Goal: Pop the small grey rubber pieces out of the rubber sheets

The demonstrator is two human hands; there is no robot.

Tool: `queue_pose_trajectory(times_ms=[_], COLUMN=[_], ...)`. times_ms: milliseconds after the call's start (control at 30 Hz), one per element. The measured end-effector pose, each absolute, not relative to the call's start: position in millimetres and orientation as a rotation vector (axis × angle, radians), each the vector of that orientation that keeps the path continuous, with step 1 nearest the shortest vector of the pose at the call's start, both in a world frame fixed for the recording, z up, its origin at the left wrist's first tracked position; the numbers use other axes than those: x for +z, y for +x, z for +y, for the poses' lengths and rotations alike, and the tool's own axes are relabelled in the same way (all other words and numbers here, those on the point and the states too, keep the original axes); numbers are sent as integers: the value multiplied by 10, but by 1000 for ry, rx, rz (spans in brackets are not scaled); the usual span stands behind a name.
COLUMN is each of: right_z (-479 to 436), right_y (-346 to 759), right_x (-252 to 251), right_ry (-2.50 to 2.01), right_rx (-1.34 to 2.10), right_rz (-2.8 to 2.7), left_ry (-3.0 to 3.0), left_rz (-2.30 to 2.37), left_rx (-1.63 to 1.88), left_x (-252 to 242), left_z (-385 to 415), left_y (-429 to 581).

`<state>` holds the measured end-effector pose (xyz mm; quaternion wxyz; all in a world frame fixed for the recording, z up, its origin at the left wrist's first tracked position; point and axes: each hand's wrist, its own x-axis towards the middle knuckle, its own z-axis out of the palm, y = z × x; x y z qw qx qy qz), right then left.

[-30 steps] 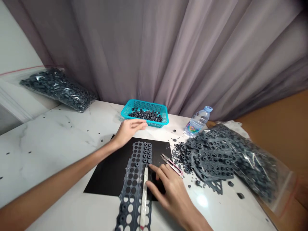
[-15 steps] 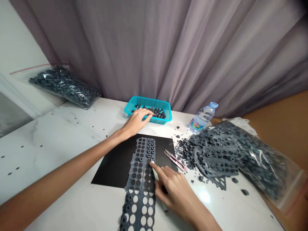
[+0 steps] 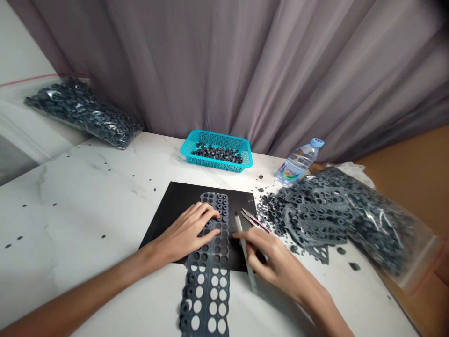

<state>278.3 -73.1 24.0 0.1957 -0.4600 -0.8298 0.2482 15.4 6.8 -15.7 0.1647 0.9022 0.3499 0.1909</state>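
A long grey rubber sheet [image 3: 212, 281] with rows of round holes lies across a black mat [image 3: 164, 213] and runs toward me over the table. Small rubber rings [image 3: 222, 202] still sit in its far right rows, and more along its near left edge. My left hand [image 3: 191, 231] rests over the sheet's upper half, thumb and forefinger apart beside the rings, with nothing visible between them. Just right of the sheet, my right hand [image 3: 268, 250] grips a slim, pale, pen-shaped tool [image 3: 250, 276] with a dark tip. Its exact kind is unclear.
A turquoise basket [image 3: 216, 164] of small dark pieces stands behind the mat. Pink-handled snips [image 3: 250, 217] lie at right, near loose pieces, punched sheets [image 3: 315, 213], a water bottle [image 3: 298, 161] and a filled bag [image 3: 382, 220]. Another filled bag [image 3: 87, 114] leans at far left.
My left hand has come back from the basket to the sheet, its fingers spreading near the rings. My right hand has shifted right with the pale tool, off the sheet.
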Motion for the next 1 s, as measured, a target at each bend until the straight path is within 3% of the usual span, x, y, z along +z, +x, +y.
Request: queue_pose_trajectory(times_ms=[300, 533, 867, 1000], right_z=[-682, -673, -696, -647], right_y=[2777, 2583, 2360, 2351], right_x=[51, -38, -31, -103], right_ry=[-1378, -1498, -1369, -1399], right_rx=[347, 892, 1222, 1135], right_rz=[-2012, -1529, -1436, -1397], left_ry=[2800, 2952, 2624, 2497], left_rz=[1080, 1217, 1042, 960], left_rx=[459, 422, 501, 566], left_x=[-184, -181, -103, -96], left_z=[-16, -242, -88, 8], left_y=[165, 251, 184, 151])
